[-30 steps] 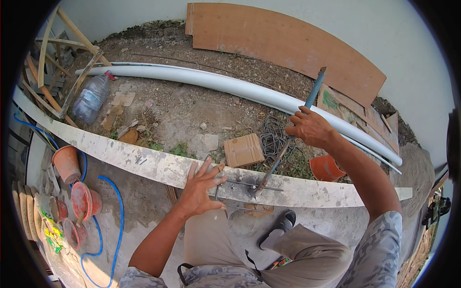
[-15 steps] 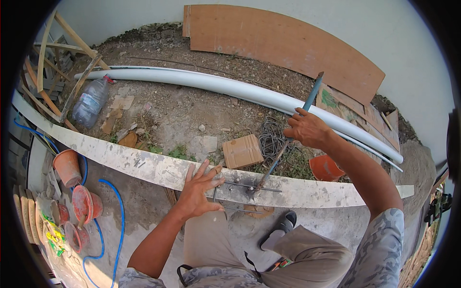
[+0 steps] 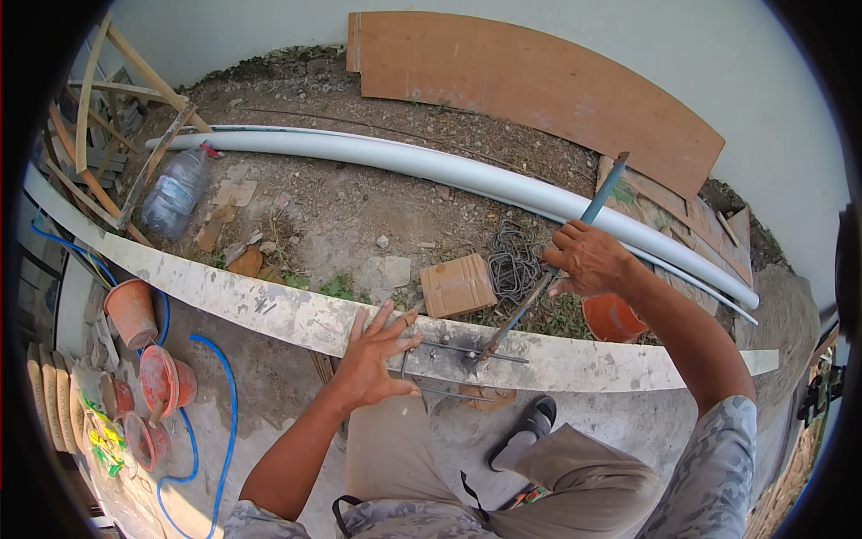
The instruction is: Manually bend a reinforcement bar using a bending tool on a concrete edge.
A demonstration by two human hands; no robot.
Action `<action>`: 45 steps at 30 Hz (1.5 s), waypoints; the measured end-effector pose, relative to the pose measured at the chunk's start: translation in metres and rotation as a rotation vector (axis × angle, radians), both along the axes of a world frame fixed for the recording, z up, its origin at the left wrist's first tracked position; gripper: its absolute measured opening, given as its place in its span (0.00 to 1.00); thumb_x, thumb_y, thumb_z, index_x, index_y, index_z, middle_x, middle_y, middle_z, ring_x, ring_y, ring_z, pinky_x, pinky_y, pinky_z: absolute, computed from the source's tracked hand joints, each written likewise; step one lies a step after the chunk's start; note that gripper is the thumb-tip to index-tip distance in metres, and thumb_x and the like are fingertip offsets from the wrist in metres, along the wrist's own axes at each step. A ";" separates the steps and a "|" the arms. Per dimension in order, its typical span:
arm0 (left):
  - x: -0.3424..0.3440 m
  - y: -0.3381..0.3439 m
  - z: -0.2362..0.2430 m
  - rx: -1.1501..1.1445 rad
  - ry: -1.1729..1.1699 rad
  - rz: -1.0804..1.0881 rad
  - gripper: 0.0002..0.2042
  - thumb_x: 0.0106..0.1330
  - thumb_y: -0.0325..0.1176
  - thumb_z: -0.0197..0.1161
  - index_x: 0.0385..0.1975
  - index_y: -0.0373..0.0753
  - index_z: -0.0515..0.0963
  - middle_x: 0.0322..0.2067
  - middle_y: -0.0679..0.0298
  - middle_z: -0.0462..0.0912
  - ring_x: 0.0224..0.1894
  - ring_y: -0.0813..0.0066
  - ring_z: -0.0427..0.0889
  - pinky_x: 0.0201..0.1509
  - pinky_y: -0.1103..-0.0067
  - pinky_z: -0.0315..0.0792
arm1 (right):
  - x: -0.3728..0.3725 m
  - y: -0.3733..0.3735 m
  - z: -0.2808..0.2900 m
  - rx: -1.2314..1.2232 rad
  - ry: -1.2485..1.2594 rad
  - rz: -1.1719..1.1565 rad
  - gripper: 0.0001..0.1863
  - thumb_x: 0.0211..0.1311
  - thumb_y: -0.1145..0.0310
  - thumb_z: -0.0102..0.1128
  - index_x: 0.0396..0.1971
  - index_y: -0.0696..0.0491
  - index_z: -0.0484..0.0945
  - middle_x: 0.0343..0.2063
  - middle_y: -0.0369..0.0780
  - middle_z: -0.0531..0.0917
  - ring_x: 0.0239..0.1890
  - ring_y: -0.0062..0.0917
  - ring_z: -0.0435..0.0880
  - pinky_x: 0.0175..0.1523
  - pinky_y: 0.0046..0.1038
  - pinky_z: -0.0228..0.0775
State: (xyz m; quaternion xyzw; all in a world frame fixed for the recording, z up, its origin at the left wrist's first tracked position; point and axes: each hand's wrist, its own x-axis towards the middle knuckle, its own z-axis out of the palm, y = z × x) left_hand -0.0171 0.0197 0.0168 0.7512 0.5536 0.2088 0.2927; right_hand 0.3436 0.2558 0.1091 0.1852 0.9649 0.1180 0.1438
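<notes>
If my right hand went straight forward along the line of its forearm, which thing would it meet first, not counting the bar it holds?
Probably the thick white pipe lying ahead of your right hand. The hand may pass above it, though: depth is unclear in this view.

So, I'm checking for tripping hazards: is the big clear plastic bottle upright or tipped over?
Tipped over: the big clear plastic bottle lies on its side, red cap toward the long white pipe.
</notes>
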 end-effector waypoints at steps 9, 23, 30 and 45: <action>0.003 0.000 0.002 0.005 0.002 -0.005 0.44 0.36 0.53 0.86 0.59 0.42 0.83 0.76 0.61 0.67 0.83 0.51 0.47 0.83 0.49 0.32 | 0.010 0.005 -0.020 0.039 -0.002 -0.019 0.33 0.65 0.30 0.53 0.36 0.51 0.76 0.35 0.41 0.80 0.47 0.35 0.80 0.57 0.38 0.70; 0.049 -0.013 0.007 -0.033 0.147 0.169 0.52 0.43 0.57 0.84 0.66 0.28 0.72 0.80 0.54 0.53 0.83 0.47 0.40 0.82 0.48 0.29 | 0.022 0.000 -0.021 0.082 0.003 -0.006 0.35 0.61 0.29 0.55 0.34 0.51 0.76 0.31 0.41 0.81 0.40 0.37 0.82 0.51 0.39 0.72; 0.049 -0.018 0.007 -0.015 0.163 0.174 0.53 0.45 0.55 0.83 0.68 0.27 0.69 0.80 0.53 0.50 0.83 0.46 0.38 0.82 0.47 0.29 | 0.066 -0.096 -0.030 -0.019 0.121 -0.380 0.33 0.61 0.33 0.61 0.28 0.54 0.79 0.25 0.47 0.82 0.33 0.43 0.85 0.43 0.43 0.76; 0.052 -0.017 -0.001 0.037 0.099 0.183 0.64 0.46 0.51 0.84 0.78 0.33 0.46 0.74 0.48 0.64 0.83 0.45 0.39 0.81 0.45 0.27 | 0.027 -0.281 -0.025 -0.092 0.234 -1.044 0.27 0.66 0.44 0.66 0.26 0.55 0.74 0.20 0.49 0.81 0.25 0.47 0.84 0.33 0.46 0.74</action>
